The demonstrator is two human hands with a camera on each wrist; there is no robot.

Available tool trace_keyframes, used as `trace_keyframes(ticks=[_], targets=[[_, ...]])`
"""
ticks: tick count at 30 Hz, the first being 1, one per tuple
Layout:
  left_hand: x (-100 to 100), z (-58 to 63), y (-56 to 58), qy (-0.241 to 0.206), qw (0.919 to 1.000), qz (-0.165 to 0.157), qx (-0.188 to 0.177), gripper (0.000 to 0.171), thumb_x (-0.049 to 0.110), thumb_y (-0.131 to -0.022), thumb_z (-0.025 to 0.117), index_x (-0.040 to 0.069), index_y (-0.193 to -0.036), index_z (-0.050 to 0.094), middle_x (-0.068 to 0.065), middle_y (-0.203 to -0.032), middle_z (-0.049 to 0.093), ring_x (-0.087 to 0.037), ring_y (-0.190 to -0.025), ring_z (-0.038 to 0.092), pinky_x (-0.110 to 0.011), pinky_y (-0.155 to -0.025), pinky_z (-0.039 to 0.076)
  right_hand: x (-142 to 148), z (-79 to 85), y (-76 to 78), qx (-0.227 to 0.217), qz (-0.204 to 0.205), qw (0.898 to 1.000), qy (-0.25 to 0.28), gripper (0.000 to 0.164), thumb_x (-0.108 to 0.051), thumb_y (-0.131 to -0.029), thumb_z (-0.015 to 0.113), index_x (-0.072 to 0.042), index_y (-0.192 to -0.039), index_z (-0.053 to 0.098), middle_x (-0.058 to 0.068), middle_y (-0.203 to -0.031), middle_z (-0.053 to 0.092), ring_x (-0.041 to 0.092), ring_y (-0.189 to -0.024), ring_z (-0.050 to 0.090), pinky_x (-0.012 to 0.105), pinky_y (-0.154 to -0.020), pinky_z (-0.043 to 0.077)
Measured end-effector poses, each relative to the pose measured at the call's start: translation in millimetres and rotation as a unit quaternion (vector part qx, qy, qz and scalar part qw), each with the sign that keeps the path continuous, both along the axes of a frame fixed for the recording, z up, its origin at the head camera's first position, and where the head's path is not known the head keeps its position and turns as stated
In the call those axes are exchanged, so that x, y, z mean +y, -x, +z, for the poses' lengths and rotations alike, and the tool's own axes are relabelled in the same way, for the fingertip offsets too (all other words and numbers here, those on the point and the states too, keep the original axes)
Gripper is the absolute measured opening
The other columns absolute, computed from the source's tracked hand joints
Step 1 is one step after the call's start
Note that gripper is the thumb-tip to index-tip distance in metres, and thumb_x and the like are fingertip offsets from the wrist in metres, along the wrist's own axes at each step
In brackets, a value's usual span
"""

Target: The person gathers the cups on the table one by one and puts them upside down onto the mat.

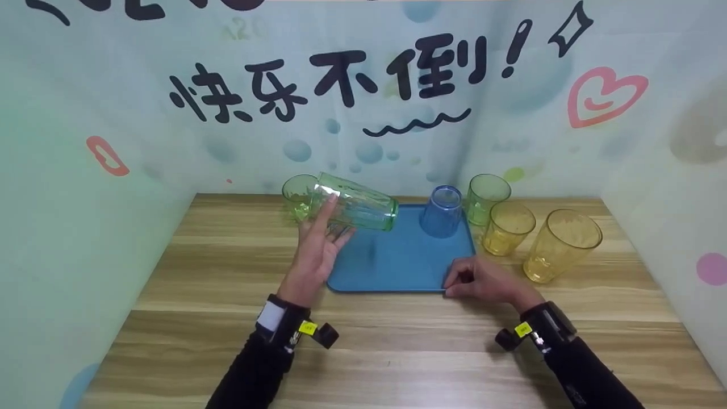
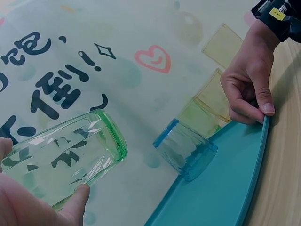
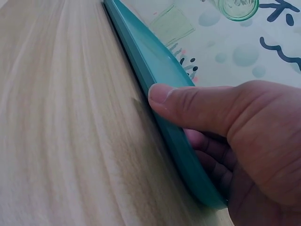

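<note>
Past the far left corner of the blue tray (image 1: 397, 258), a partly hidden green glass (image 1: 292, 196) is set on the table (image 1: 386, 352), and over that corner a tall green glass (image 1: 363, 205), tilted nearly onto its side, is gripped between the left hand's (image 1: 315, 250) thumb and fingers. A blue glass (image 1: 442, 213) is stood near the far right corner; the near right corner is pinched by the right hand (image 1: 483, 278), while a second green glass (image 1: 488, 199), a short yellow glass (image 1: 507, 230) and a tall yellow glass (image 1: 562, 244) are lined beyond the right edge.

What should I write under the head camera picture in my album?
Left hand holds a tilted green glass; right hand pinches the edge of the blue tray.
</note>
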State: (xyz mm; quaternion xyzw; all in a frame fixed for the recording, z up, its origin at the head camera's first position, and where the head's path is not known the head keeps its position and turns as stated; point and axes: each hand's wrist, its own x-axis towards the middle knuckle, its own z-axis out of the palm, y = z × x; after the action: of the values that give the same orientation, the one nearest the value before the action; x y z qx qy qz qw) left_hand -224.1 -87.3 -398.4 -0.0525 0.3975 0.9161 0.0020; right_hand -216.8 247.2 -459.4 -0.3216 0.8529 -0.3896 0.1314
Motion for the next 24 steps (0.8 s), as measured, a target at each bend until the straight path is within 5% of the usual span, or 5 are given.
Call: trace_keyframes(ticks=[4,16,24], targets=[[1.3,-1.6,-0.6,-0.012,0.9999,-0.005,-0.003,0.051,0.023,-0.101,0.064,0.003,-0.143,0.044,-0.018,-0.142,0.042,-0.04,-0.126,0.045,-0.044,-0.097,0.051,-2.5,6.0,-2.8,-0.001,-0.001,1.0,0.0,0.011,0.0,-0.085,0.079,-0.003,-0.094,0.074,0.008,-0.095,0.071,0.025,-0.086,0.061,0.03,-0.075,0.047],[9.6,-3.3,-2.5,-0.024,0.9995,-0.015,-0.011,0.049,0.028,-0.1,0.065,0.0,-0.136,0.049,-0.02,-0.136,0.045,-0.04,-0.124,0.046,-0.044,-0.096,0.051,11.0,-19.7,14.7,-0.018,0.002,0.999,0.035,0.009,-0.017,-0.088,0.08,-0.017,-0.097,0.077,-0.005,-0.096,0.071,0.017,-0.087,0.062,0.027,-0.073,0.049],[16.5,-5.8,1.0,-0.03,0.9993,-0.017,-0.015,0.047,0.027,-0.099,0.067,0.001,-0.135,0.049,-0.021,-0.132,0.049,-0.039,-0.121,0.05,-0.043,-0.096,0.052,10.9,-17.3,20.4,-0.051,-0.013,0.995,0.08,0.011,-0.013,-0.095,0.072,-0.006,-0.101,0.076,0.005,-0.096,0.073,0.018,-0.085,0.063,0.027,-0.072,0.052]])
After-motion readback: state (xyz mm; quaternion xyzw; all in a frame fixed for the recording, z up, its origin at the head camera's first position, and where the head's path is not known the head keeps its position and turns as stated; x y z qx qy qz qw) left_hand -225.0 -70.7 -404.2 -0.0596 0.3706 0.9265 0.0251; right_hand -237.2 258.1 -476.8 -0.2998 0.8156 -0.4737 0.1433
